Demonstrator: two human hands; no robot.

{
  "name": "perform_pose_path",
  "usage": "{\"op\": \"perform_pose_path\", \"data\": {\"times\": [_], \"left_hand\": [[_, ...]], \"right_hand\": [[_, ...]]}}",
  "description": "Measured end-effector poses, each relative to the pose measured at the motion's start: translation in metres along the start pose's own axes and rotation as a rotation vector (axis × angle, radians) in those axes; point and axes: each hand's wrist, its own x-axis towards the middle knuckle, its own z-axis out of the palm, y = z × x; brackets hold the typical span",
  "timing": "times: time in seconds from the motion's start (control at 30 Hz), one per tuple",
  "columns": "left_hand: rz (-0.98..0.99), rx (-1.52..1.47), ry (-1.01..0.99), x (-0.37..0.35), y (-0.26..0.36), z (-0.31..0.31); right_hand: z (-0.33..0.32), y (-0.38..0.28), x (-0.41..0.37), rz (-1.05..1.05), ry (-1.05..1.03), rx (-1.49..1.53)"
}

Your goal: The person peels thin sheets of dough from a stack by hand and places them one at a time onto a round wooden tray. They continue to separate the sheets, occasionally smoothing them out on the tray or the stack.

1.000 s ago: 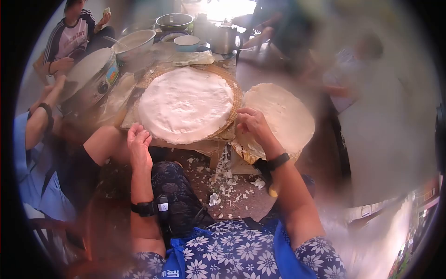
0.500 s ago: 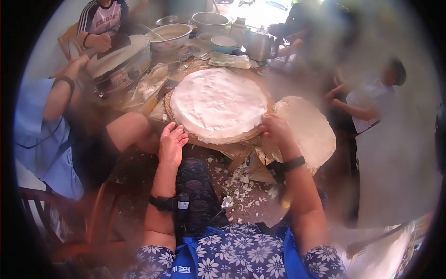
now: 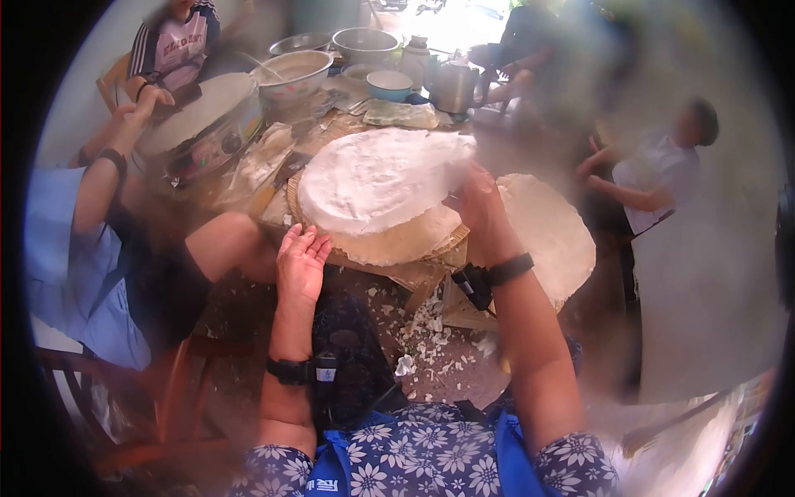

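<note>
A thin, round, white pancake-like sheet (image 3: 364, 178) lies partly over a beige round sheet (image 3: 397, 238) on a round woven mat (image 3: 293, 199). My right hand (image 3: 480, 199) is closed on the white sheet's right edge, which is raised and pulled back so that the beige layer shows along the front. The fingertips there are blurred. My left hand (image 3: 301, 261) is palm up with its fingers stretched, close to the mat's front left edge, holding nothing. Another large pale round sheet (image 3: 551, 244) sits to the right of my right hand.
A batter bowl with a spoon (image 3: 291, 74), a metal basin (image 3: 364, 43), a small blue bowl (image 3: 389, 85) and a metal kettle (image 3: 454, 86) stand at the back. At left, a person's arm reaches a round griddle (image 3: 201, 108). White scraps (image 3: 431, 344) litter the floor.
My right hand has moved up, lifting the white sheet's right edge and shifting the sheet away, which exposes the beige sheet beneath. The left hand has barely moved.
</note>
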Motion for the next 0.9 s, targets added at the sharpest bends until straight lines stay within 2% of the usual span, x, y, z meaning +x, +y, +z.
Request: {"op": "perform_pose_path", "data": {"times": [0.1, 0.17, 0.2, 0.27, 0.33, 0.43, 0.47, 0.67, 0.77, 0.87, 0.9], "left_hand": [[-0.007, -0.047, -0.008, 0.003, -0.005, 0.002], [-0.019, -0.069, -0.029, 0.004, -0.007, 0.0], [-0.028, -0.076, -0.05, 0.004, -0.008, 0.0], [-0.035, -0.053, -0.046, 0.002, -0.01, 0.006], [-0.032, 0.015, 0.001, -0.005, -0.009, 0.019], [-0.015, 0.141, 0.01, -0.001, -0.014, 0.02], [-0.001, 0.202, 0.031, 0.0, -0.017, 0.021], [-0.07, 0.174, -0.012, -0.029, -0.041, 0.038], [-0.234, 0.225, -0.108, -0.065, -0.063, 0.051], [-0.619, 0.306, -0.198, -0.082, -0.094, 0.062], [-0.637, 0.281, -0.23, -0.082, -0.104, 0.069]], "right_hand": [[0.002, -0.009, -0.003, 0.032, 0.04, 0.126], [-0.001, -0.009, -0.022, 0.427, 0.17, 0.462], [-0.013, 0.007, -0.029, 0.602, 0.217, 0.409], [-0.028, 0.042, -0.044, 0.635, 0.271, 0.441], [-0.037, 0.043, -0.053, 0.712, 0.302, 0.415], [-0.054, 0.052, -0.055, 0.696, 0.217, 0.403], [-0.059, 0.051, -0.055, 0.702, 0.22, 0.295], [-0.081, 0.018, -0.054, 0.596, 0.226, 0.105], [-0.097, 0.009, -0.043, 0.473, 0.239, 0.106], [-0.123, -0.022, -0.027, 0.423, 0.276, 0.028], [-0.134, -0.033, -0.023, 0.391, 0.271, 0.013]]}}
